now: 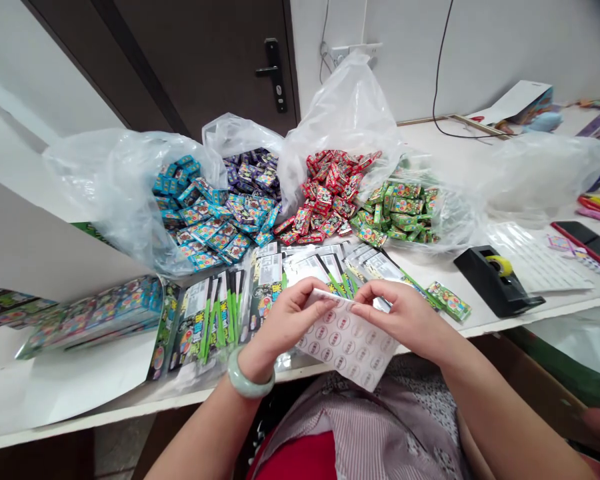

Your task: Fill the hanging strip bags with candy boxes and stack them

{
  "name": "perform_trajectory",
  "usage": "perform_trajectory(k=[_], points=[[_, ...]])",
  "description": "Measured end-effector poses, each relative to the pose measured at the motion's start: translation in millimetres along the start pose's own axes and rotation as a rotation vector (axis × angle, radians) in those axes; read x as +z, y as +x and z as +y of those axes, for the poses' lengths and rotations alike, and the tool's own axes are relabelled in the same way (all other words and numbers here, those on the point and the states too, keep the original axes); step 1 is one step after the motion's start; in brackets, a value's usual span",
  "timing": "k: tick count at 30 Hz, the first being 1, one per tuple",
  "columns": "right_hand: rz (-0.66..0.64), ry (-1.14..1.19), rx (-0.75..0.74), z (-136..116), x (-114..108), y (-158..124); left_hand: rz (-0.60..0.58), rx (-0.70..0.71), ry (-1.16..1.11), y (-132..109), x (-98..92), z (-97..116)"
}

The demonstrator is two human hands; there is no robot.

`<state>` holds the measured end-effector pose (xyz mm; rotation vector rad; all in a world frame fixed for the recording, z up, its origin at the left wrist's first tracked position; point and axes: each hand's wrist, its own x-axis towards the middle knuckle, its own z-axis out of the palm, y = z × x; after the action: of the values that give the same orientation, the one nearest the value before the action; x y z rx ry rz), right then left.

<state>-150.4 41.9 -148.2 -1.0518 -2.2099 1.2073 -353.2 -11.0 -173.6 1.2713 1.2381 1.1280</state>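
Our left hand (285,320), a pale green bangle (251,375) at its wrist, and our right hand (400,317) pinch the top edge of a sheet of round printed stickers (347,343). Fingers and thumbs are closed on the paper; neither hand has let go. The sheet sits at the front of the white counter (510,321), its lower corner hanging past the edge above our lap. Behind it lie flat printed cards (215,317) with green strips, then heaps of blue packets (190,213), purple packets (253,177), red packets (325,193) and green packets (395,213) in clear plastic bags (130,200). A black tape dispenser (495,280) stands to the right, and a loose green packet (449,300) lies near our right hand. We judge that an uneven pull could tear the sheet, and a slip could drop it off the counter. A careless elbow could scatter the cards.
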Motion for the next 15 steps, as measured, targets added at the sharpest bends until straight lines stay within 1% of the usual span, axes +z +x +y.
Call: perform_trajectory(k=[2, 4, 6, 9, 10, 13, 15], points=[[-0.005, -0.032, 0.011, 1, 0, 1, -0.045, -0.016, -0.032, 1, -0.8, 0], [-0.037, -0.041, 0.019, 4, -2, 2, -0.080, -0.043, -0.065, 2, -2.7, -1], [-0.028, -0.029, 0.020, 8, -6, 1, -0.068, -0.069, -0.093, 4, -5.1, -2], [0.060, 0.009, 0.027, 19, -13, -3, -0.009, -0.088, -0.146, 6, -7.2, -5], [0.067, 0.053, 0.044, 24, -15, -5, 0.005, -0.090, -0.169, 7, -7.1, -7], [-0.011, 0.318, 0.132, 41, -17, -7, 0.045, -0.099, -0.227, 13, -4.3, -10], [-0.005, 0.468, 0.182, 50, -16, -6, 0.055, -0.095, -0.232, 19, -1.8, -12]])
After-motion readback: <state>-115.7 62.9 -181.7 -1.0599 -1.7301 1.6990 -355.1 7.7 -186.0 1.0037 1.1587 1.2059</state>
